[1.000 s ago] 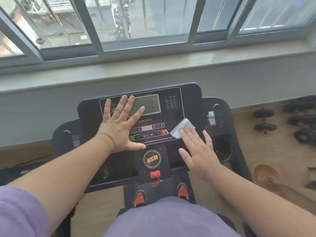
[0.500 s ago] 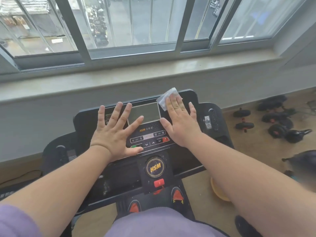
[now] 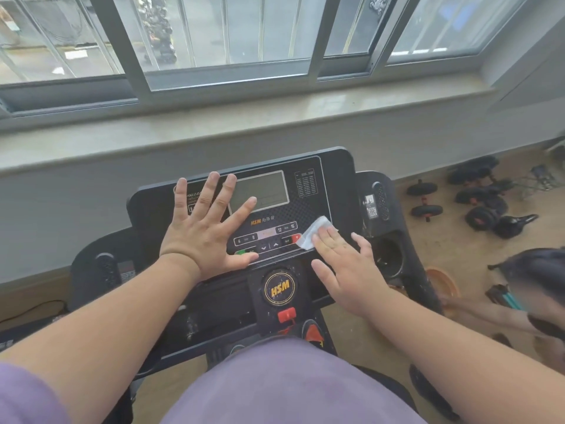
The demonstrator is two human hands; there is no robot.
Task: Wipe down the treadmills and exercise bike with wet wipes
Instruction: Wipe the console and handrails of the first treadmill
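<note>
Black plastic, glossy and dust-specked, makes up the treadmill console (image 3: 305, 166) in your head view, and the white wet wipe (image 3: 315, 232) lies on its lower right part, just beside the row of buttons (image 3: 266, 237) under the grey display screen (image 3: 260, 191).

To do this pass well, keep the wipe flat under your fingers and not bunched, and work in overlapping strokes across the panel so no strip is missed. Go lightly over the buttons, since firm pressure could trigger one. The specks around the round HSM badge (image 3: 280, 287) and the red safety key (image 3: 286, 314) suggest that lower zone needs attention next; the cup holder (image 3: 388, 255) on the right looks untouched too, as far as one view can tell.

Your right hand (image 3: 345, 264) lies flat, fingers straight and slightly spread, the fingertips (image 3: 328, 237) pressing the wipe to the console; nothing is pinched or curled round. Your left hand (image 3: 204, 228) is spread wide, palm down on the left of the panel, its fingers reaching the display's edge and its thumb near the green button (image 3: 240, 251). It holds nothing and seems only to brace you.

Dumbbells (image 3: 425, 200) lie on the floor well apart to the right.
</note>
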